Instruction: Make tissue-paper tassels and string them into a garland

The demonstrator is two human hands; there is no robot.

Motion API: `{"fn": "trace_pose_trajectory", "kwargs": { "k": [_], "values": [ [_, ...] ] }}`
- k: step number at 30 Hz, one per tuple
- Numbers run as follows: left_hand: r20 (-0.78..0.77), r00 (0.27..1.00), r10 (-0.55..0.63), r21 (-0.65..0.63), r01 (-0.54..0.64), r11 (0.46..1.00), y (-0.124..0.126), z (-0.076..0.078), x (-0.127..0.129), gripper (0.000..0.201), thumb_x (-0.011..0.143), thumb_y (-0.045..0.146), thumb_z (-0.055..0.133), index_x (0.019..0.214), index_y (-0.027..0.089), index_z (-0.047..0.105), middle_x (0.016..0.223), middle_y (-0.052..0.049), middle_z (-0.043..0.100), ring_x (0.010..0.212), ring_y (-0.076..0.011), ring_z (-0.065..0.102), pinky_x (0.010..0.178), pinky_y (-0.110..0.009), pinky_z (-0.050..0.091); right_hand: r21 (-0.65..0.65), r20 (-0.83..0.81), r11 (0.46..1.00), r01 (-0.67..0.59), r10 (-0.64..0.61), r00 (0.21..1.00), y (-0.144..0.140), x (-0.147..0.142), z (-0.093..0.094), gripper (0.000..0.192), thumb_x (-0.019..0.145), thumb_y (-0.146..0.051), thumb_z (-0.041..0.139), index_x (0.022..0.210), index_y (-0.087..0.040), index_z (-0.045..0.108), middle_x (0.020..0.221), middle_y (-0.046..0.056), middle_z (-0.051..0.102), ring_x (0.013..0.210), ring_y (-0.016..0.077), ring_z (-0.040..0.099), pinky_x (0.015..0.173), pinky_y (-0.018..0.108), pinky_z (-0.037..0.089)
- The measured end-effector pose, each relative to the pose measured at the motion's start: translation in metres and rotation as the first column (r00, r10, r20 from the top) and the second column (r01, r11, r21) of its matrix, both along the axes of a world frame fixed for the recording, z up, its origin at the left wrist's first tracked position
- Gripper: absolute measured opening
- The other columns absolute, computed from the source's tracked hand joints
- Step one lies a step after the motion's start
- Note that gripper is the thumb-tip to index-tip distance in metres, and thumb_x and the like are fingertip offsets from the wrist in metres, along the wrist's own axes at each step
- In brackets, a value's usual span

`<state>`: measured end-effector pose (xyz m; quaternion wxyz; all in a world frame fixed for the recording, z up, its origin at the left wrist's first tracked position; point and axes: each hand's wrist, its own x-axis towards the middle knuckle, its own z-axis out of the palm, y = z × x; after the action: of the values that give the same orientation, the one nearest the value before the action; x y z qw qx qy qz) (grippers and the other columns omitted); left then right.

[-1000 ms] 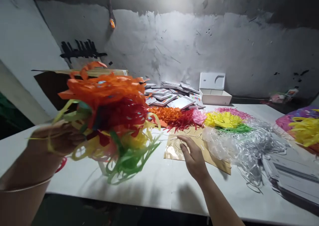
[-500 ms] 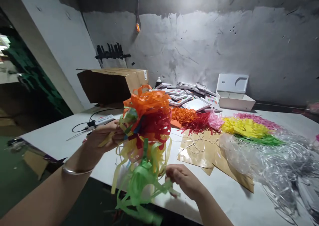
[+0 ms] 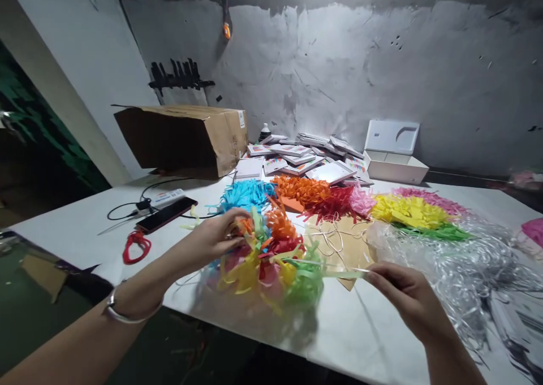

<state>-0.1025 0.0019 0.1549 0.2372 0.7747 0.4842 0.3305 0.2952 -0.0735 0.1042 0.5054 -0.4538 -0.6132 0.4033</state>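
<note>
Left hand (image 3: 214,239) clamps the top of the shred bundle (image 3: 271,255), held just above the table (image 3: 339,328) near its front edge. Right hand (image 3: 403,294) pinches a green strip (image 3: 339,273) drawn taut sideways. We judge it best to keep the left grip firm and pull evenly so the strip does not tear. Loose shred piles (image 3: 322,195) lie behind.

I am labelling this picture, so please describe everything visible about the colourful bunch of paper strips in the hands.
The bunch of paper strips is a loose tangle of thin cut paper in orange, red, yellow, green, pink and blue. It hangs just above the white table. The left hand grips its upper left side; the right hand pinches one pale green strip pulled out sideways.
</note>
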Motion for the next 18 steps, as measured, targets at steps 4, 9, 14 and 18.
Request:
{"fn": "trace_pose_trajectory", "kwargs": {
  "k": [4,9,14,18],
  "values": [
    [-0.258,0.93,-0.261,0.095,0.293,0.951,0.0,0.003,0.005,0.02,0.095,0.032,0.056,0.096,0.02,0.072,0.095,-0.007,0.072,0.083,-0.0193,0.068,0.072,-0.023,0.049,0.047,0.078,0.988,0.148,-0.151,0.985,-0.007,0.024,0.002,0.031,0.081,-0.05,0.073,0.079,-0.02,0.077,0.064,0.004,0.064,0.055,0.0153,0.055,0.049,0.025,0.042],
    [-0.316,0.905,-0.284,0.162,0.346,0.924,-0.002,-0.001,0.01,0.02,0.1,0.028,0.052,0.1,0.018,0.069,0.094,-0.008,0.072,0.085,-0.0184,0.068,0.072,-0.023,0.047,-0.001,0.661,0.999,0.04,-0.029,0.75,-0.007,0.037,-0.008,0.028,0.086,-0.046,0.062,0.081,-0.023,0.079,0.082,0.007,0.072,0.077,0.0256,0.069,0.07,0.035,0.054],
    [-0.308,0.891,-0.334,0.176,0.398,0.9,-0.005,-0.007,0.024,0.017,0.1,0.025,0.052,0.094,0.018,0.066,0.087,-0.005,0.069,0.077,-0.0153,0.065,0.067,-0.02,0.045,0.233,0.592,0.972,-0.012,-0.132,0.795,-0.011,0.003,-0.009,0.026,0.097,-0.038,0.052,0.107,-0.028,0.073,0.114,0.008,0.069,0.107,0.0237,0.065,0.092,0.037,0.052],
    [-0.291,0.888,-0.356,0.165,0.413,0.895,-0.007,-0.007,0.029,0.018,0.101,0.026,0.05,0.096,0.018,0.066,0.09,-0.005,0.069,0.078,-0.0152,0.065,0.068,-0.02,0.045,0.259,0.542,0.952,-0.164,-0.003,0.84,-0.005,-0.039,-0.013,0.019,0.098,-0.025,0.053,0.105,-0.025,0.071,0.108,0.007,0.068,0.101,0.0204,0.064,0.088,0.034,0.051]
  ]
}}
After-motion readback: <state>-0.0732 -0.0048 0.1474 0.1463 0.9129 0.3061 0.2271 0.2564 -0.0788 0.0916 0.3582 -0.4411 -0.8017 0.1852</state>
